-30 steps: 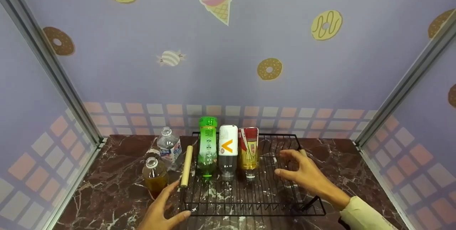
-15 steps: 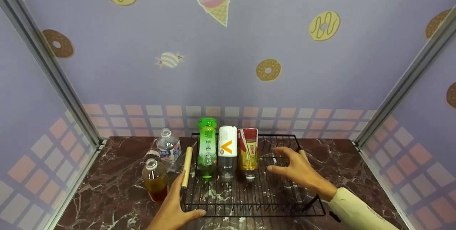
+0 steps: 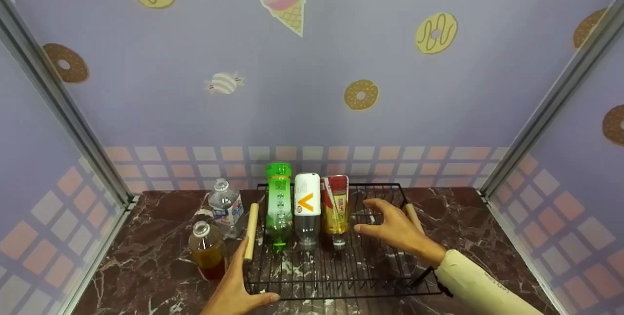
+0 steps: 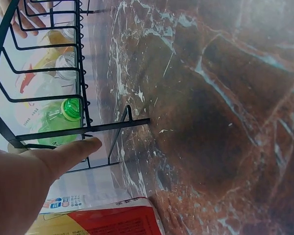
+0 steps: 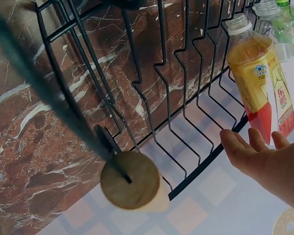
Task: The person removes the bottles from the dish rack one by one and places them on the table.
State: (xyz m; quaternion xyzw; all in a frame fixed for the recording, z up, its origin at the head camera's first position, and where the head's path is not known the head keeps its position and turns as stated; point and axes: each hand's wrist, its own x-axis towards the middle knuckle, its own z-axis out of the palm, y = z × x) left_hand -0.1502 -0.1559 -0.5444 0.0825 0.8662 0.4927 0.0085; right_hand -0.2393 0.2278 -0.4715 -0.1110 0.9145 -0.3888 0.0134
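Three upside-down bottles stand in a black wire rack [image 5: 210,156]: a green bottle [image 3: 279,198], a clear bottle with a white label [image 3: 307,195], and a red-and-yellow bottle [image 3: 336,207]. My left hand [image 3: 231,288] is at the rack's front left corner, beside the left wooden handle [image 3: 251,232]. Its thumb [image 4: 78,152] lies straight along the frame in the left wrist view; contact by the other fingers cannot be judged. My right hand [image 3: 397,229] hovers over the rack's right side, fingers parted and holding nothing, just right of the red-and-yellow bottle.
Left of the rack, a clear capless bottle [image 3: 227,207] and a capless bottle with amber liquid [image 3: 208,254] stand upright on the dark marbled counter [image 3: 146,251]. The right wooden handle [image 3: 414,217] is beside my right wrist. Patterned walls enclose the counter.
My left hand has moved up and right to the rack's corner and handle. My right hand has shifted left, nearer the red-and-yellow bottle. The view has turned slightly; the bottles stay put.
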